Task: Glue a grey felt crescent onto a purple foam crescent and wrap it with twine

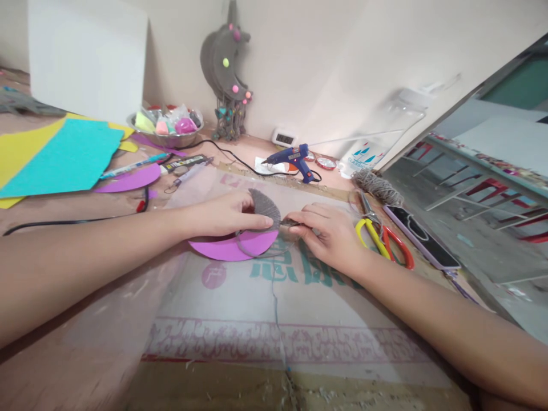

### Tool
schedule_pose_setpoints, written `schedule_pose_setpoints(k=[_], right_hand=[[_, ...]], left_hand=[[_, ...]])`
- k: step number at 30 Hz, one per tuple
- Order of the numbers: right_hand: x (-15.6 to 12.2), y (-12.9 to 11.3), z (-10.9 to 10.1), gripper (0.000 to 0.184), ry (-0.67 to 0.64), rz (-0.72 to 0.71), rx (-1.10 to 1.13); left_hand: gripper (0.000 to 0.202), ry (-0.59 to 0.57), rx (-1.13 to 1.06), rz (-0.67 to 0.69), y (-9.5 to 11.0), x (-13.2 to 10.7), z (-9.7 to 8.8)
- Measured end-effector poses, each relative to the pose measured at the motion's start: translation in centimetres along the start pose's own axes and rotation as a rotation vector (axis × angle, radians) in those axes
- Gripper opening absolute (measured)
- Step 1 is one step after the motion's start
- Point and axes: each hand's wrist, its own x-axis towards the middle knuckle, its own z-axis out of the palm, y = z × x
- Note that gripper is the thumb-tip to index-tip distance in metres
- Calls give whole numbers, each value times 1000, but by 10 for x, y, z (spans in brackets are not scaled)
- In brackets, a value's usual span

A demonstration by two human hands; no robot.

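Note:
A purple card crescent (233,246) is partly wrapped in grey yarn (264,210), its windings lying side by side over the upper right part. My left hand (226,216) grips the crescent, thumb pressed on the wrapped section and the fingers mostly hidden behind. At the crescent's right edge, my right hand (323,231) is closed in a pinch on a small bunch of grey yarn (291,222). A loose strand loops below the purple card. Just right of that hand lie scissors (387,242) with yellow and red handles.
A blue glue gun (291,157) rests at the back, its cord running left. Around it are a yarn ball (377,185), a phone (422,235), a plastic bottle (381,128) and a metal bowl (165,138). Coloured sheets (64,160) lie left; a grey moon ornament (222,63) hangs behind.

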Motion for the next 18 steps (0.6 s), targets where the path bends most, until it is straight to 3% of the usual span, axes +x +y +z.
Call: schedule_pose_setpoints(k=[18], right_hand=[[-3, 0, 1, 23, 54, -5, -5]], left_hand=[[28, 44, 43, -3, -1, 0, 1]])
